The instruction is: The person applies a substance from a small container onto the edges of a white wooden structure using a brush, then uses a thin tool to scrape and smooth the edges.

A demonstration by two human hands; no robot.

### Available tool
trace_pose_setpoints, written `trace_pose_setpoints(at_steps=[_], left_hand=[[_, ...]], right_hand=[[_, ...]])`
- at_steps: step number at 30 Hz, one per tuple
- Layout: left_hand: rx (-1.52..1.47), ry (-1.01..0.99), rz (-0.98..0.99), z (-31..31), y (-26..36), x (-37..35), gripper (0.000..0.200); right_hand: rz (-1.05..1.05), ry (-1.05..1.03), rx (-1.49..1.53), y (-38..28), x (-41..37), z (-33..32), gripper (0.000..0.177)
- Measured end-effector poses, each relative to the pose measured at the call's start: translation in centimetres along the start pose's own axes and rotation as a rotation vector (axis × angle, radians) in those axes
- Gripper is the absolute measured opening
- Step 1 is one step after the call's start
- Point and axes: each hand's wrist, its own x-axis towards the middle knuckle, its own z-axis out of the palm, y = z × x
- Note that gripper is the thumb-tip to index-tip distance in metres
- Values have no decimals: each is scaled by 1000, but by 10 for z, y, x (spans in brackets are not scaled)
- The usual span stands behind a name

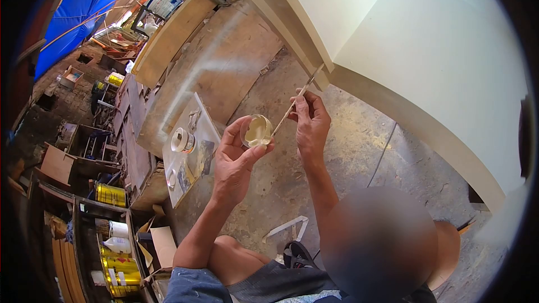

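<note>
My left hand point(234, 160) is closed around a small clear cup point(257, 130) with cream-coloured paint inside, tilted so its opening faces me. In my right hand point(310, 120) is a thin paintbrush point(291, 105), pinched between thumb and fingers. Its handle end slants down beside the cup's rim. The other end reaches up to the lower corner of a pale cream panelled piece point(393, 39), overlapping its edge strip point(322, 80).
A board point(197, 113) at the left carries a white tub point(182, 141). Shelves with yellow cans point(120, 272) stand at lower left. Wooden sheets point(224, 67) lie beyond. A bent white strip point(287, 225) rests on the stained concrete floor point(359, 151) near my foot.
</note>
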Motion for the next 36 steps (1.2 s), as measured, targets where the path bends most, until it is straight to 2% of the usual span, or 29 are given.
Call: trace_pose_setpoints(at_steps=[36], left_hand=[[67,-18,17,-3,-3,-1,60]], right_hand=[[1,26,-7,2,0,-5,22]])
